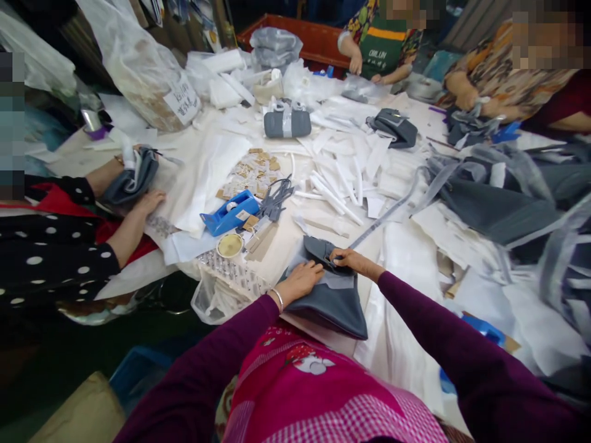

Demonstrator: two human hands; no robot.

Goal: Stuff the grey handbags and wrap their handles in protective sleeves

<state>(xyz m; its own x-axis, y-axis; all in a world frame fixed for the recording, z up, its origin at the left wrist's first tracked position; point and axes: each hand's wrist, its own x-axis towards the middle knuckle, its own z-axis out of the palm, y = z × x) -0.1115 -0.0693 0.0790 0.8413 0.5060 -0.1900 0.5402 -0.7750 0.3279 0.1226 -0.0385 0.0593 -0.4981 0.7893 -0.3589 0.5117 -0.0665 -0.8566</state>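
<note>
A dark grey handbag (335, 311) lies on the table right in front of me, its wide end toward my body. My left hand (301, 282) rests flat on its left side, fingers stretched out. At the bag's far end, my right hand (353, 261) is closed, fingers pinching the dark flap (317, 248). A pale translucent sheet (339, 281) shows on the bag between the hands. Beyond my right hand a grey strap (388, 215) runs away to the upper right; I cannot tell whether it joins this bag.
A blue tape dispenser (231, 212), a round tin (229, 246) and small tan tags (253, 169) lie ahead left. White strips (339, 184) cover the middle. Grey bags (498, 203) pile up at right. Co-workers' hands (143, 209) work at left and across the table.
</note>
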